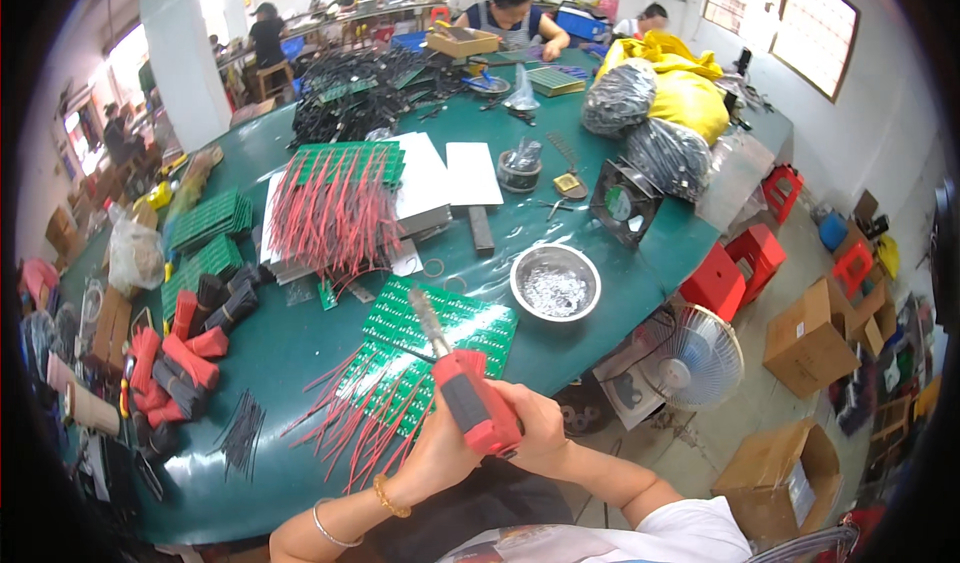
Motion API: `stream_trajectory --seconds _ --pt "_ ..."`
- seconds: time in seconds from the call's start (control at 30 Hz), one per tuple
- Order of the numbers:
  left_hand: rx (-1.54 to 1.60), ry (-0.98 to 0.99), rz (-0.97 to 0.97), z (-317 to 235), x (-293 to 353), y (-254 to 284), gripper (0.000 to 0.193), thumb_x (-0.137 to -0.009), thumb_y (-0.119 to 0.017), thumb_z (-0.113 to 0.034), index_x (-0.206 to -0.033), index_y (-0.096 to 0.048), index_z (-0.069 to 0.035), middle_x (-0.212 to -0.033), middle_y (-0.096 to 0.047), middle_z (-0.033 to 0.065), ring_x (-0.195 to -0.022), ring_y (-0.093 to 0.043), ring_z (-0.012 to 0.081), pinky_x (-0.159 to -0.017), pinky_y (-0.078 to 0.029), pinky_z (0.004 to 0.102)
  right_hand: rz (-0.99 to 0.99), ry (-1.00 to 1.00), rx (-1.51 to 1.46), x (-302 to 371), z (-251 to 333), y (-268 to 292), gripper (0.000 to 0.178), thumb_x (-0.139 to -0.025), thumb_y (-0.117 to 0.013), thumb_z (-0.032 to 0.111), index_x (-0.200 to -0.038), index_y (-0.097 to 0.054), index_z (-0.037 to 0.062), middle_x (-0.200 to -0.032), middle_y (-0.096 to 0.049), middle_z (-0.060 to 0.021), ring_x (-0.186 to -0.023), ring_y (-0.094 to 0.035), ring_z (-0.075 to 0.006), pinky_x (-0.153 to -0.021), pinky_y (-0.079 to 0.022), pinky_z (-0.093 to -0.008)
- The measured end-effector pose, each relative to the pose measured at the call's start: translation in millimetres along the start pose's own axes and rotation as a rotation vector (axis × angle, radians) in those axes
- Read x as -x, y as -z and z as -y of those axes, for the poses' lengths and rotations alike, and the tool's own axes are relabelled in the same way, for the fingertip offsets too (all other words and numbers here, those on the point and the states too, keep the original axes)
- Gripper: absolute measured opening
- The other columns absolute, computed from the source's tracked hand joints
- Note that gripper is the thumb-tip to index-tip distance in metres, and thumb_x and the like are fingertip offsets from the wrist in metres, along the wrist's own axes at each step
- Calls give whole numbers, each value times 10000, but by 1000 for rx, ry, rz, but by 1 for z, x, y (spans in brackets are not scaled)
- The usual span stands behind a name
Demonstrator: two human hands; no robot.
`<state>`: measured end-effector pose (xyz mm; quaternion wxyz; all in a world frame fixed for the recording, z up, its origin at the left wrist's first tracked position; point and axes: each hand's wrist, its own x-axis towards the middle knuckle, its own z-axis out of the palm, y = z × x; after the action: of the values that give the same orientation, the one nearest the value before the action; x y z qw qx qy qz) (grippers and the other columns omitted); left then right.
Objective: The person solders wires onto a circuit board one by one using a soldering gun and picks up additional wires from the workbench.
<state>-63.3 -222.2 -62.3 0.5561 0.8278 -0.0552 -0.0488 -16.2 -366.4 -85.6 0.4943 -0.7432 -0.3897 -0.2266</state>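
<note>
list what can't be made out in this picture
All in the head view:
Fingers of the left hand: mostly hidden behind the tool
Marks on the green boards: too small, partly washed out by glare
Bits in the bowl: too small to identify
Left forearm: cut off by the lower edge

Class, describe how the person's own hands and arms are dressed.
Both the left hand and right hand are ungloved. The left arm wears an amber-coloured bracelet and a thin silvery bangle. A short white sleeve covers the right upper arm.
</note>
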Motion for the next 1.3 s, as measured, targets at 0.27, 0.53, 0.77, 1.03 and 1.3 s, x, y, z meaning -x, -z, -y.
stream_trajectory --seconds 0.27,0.53,0.77,1.03,1.3 --pt "183 114 83 -1 -3 -1 164 -787 -598 -21 -932 -528 9 -771 -587 73 -580 -594 143 -446 -477 256 5 21 -159 -8 -2 2 648 -503 -780 105 -1102 -550 11 -871 -610 -111 -717 -594 -268 -629 -486 -326" --pt "656 299 98 -11 -5 -3 168 -804 -557 1 -964 -506 9 -767 -571 81 -526 -561 146 -425 -478 269 -207 -55 -263 -2 -5 -9 545 -555 -753 53 -1070 -581 6 -881 -626 -105 -709 -593 -240 -620 -483 -314" --pt "840 455 200 -8 -6 7 247 -788 -530 19 -1027 -471 -1 -748 -533 76 -531 -530 164 -461 -459 312 -110 -557 -789 7 12 -4 219 -772 -660 59 -974 -582 30 -855 -625 -26 -770 -583 -87 -696 -474 -253" --pt "762 402 209 -18 0 13 293 -784 -532 21 -1068 -467 -2 -724 -519 65 -531 -525 163 -443 -422 292 -54 -565 -949 8 16 4 328 -792 -646 67 -1092 -516 32 -878 -603 -20 -812 -553 -67 -730 -456 -242" --pt "596 507 228 -29 25 27 405 -767 -596 59 -1121 -411 -13 -696 -509 56 -475 -508 158 -429 -404 282 -57 -497 -780 -8 12 13 373 -778 -692 97 -1103 -527 17 -918 -615 -20 -839 -571 -77 -771 -465 -252"
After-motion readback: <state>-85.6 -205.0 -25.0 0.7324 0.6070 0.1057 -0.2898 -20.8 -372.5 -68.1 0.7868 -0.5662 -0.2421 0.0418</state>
